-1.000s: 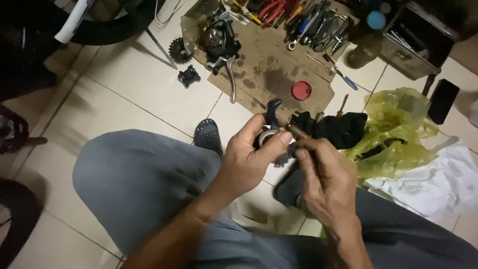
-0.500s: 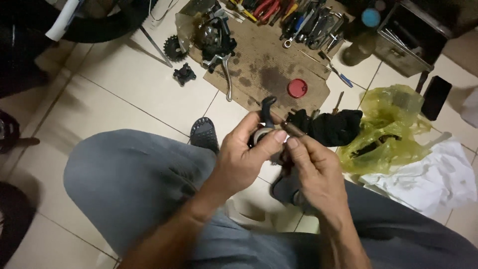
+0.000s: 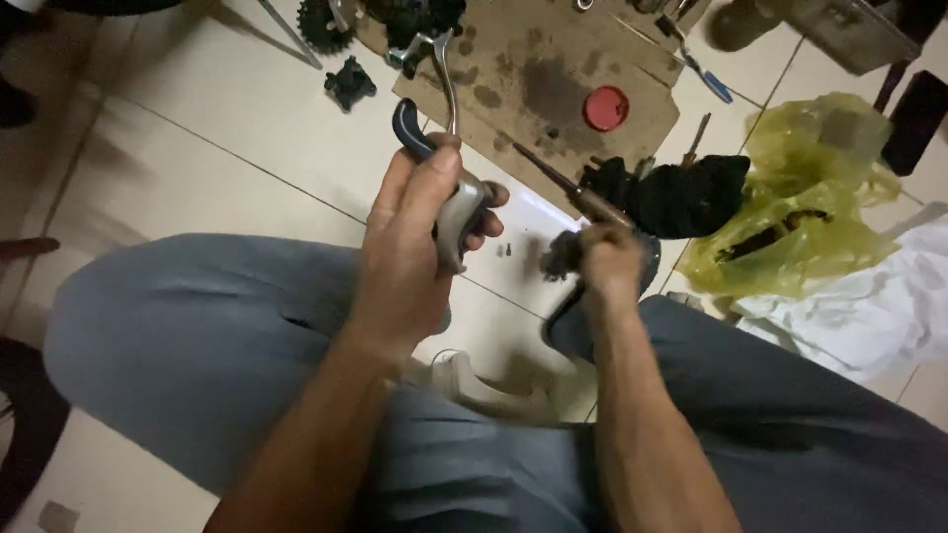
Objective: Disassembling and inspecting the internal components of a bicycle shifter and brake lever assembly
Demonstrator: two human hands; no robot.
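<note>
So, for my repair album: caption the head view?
Left hand grips a grey lever part; right hand holds a screwdriver.

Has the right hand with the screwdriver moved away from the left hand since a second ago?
Yes. The right hand has pulled apart from the left hand, which grips the grey metal lever part; it now sits nearer the yellow plastic bag.

A pale tiled floor (image 3: 197, 168) is seen, on which a stained cardboard sheet (image 3: 553, 79) is laid; a red cap (image 3: 605, 107) rests on it. A yellow plastic bag (image 3: 810, 197) and white cloth (image 3: 869, 306) are spread beside.
</note>
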